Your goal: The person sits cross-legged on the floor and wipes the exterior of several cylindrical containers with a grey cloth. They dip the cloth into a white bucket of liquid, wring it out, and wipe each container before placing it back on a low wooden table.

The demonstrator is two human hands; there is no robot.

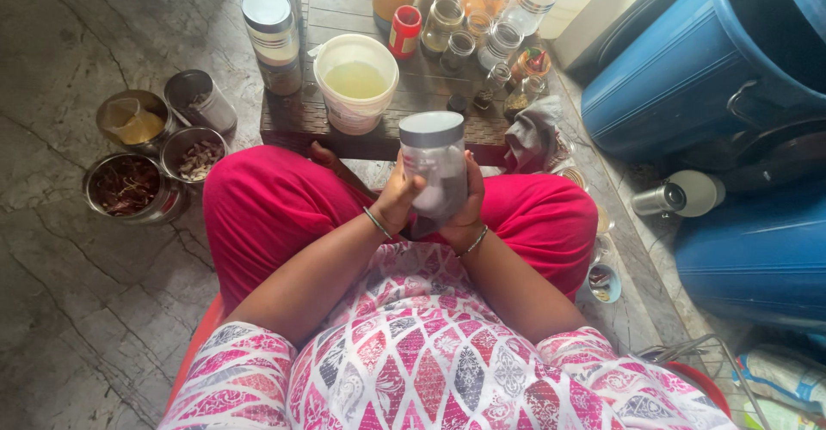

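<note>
A clear plastic jar (pixel 434 168) with a grey lid and white contents stands upright between both hands, above my red-trousered lap. My left hand (pixel 397 196) wraps its left side. My right hand (pixel 470 203) cups its right side and bottom. Both wrists wear thin bangles. Just beyond the jar is a low dark wooden stool (pixel 297 113) that carries a white tub (pixel 355 82) of pale yellow liquid.
Several jars and bottles crowd the stool's far end, with a red-capped bottle (pixel 403 31) and a grey cloth (pixel 532 133). Steel bowls (pixel 126 187) of spices sit on the marble floor at left. Blue drums (pixel 688 69) stand at right.
</note>
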